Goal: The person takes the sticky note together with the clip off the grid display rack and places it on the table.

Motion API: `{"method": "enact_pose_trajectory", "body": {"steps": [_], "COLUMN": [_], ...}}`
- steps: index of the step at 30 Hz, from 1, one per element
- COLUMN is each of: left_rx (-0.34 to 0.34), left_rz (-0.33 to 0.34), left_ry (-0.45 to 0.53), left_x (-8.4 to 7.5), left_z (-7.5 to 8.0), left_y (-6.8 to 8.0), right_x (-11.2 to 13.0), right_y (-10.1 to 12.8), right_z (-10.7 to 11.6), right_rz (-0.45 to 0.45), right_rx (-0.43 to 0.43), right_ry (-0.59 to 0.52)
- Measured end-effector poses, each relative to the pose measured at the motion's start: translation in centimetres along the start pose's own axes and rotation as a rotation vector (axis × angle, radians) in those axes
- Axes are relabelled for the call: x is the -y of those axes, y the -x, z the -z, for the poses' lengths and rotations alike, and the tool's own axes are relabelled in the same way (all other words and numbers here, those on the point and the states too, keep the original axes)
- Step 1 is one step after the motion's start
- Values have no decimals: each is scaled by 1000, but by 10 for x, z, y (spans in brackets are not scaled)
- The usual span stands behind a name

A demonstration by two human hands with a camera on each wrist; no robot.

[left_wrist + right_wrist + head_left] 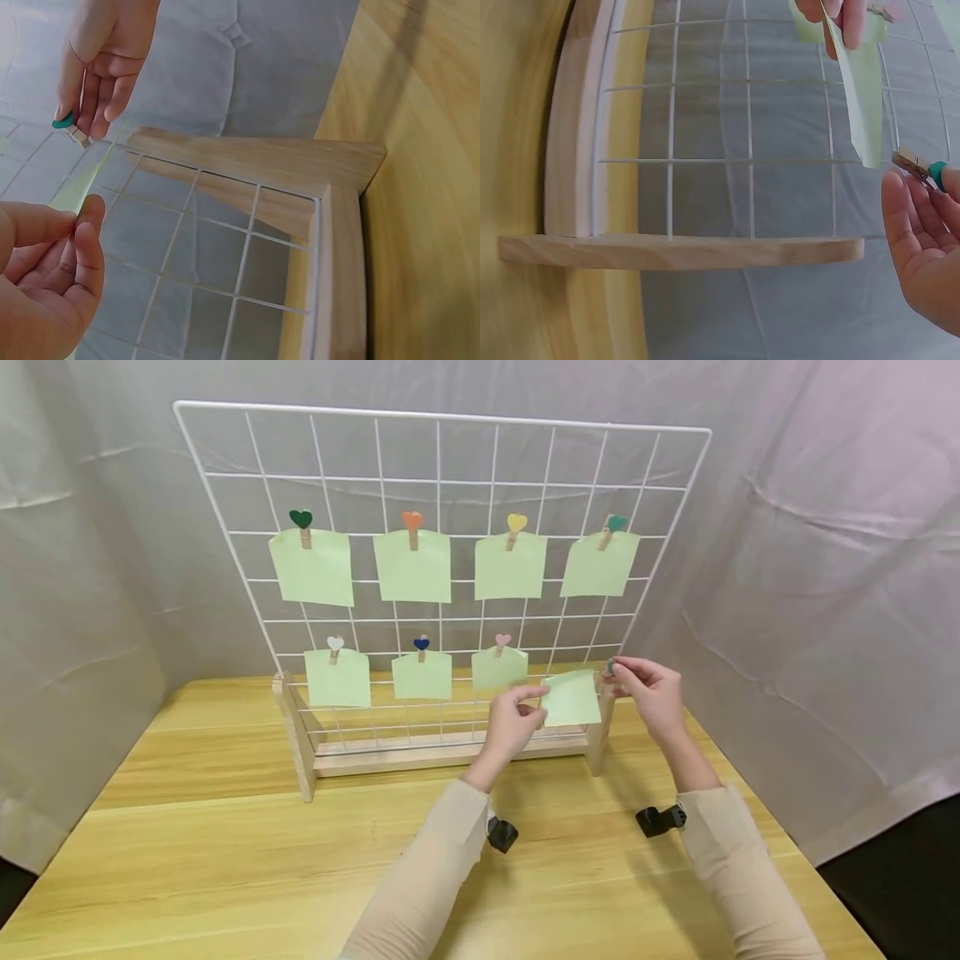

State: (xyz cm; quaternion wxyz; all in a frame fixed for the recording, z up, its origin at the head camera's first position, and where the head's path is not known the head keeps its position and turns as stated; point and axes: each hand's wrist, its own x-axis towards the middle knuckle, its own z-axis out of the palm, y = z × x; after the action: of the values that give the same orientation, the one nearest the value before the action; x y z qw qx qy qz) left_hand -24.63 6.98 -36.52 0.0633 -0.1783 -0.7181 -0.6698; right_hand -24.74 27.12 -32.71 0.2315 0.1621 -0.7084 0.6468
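A pale green paper note (572,698) is pinched at its left edge by my left hand (514,723), in front of the lower right of a white wire grid (465,621). My right hand (654,692) pinches a small wooden clothespin (913,166) with a teal top (63,121), just right of the note. In the right wrist view the pin's tip stands close to the note's edge, apart from it. Other green notes hang on the grid in two rows, each under a heart-topped clothespin, such as the pink one (502,642) nearest my left hand.
Wooden feet (295,739) and a crossbar (390,762) hold the grid upright on a wood-grain table (247,860). Grey cloth (817,568) hangs behind and at the sides. Black cameras (502,835) sit at both wrists.
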Motion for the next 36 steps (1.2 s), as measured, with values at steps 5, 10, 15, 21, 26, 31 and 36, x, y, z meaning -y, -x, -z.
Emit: {"method": "enact_pose_trajectory", "body": {"steps": [5,10,15,21,26,31,36], "left_rx": [-2,-2,-6,2,-1,-3,14], "left_rz": [20,54,92,112,122,128,127], "left_ry": [20,34,65,85,67,59,81], "left_x": [7,14,21,8,29,38,42], "left_z": [-2,-4,-7,-8,-15,-19,-22], "left_y": [3,7,13,26,23,23,28], "right_x": [-4,-9,-42,-72,-170,-166,-194], "right_y": [5,11,14,19,10,20,25], "right_z": [3,8,23,39,89,90,99], "right_rz": [-9,-27,-35,-73,-100,-125,-115], "right_rx": [-21,-77,-87,-79,-50,-73,-112], "right_ry": [-81,-149,-222,-335,-386,-326,-231]}}
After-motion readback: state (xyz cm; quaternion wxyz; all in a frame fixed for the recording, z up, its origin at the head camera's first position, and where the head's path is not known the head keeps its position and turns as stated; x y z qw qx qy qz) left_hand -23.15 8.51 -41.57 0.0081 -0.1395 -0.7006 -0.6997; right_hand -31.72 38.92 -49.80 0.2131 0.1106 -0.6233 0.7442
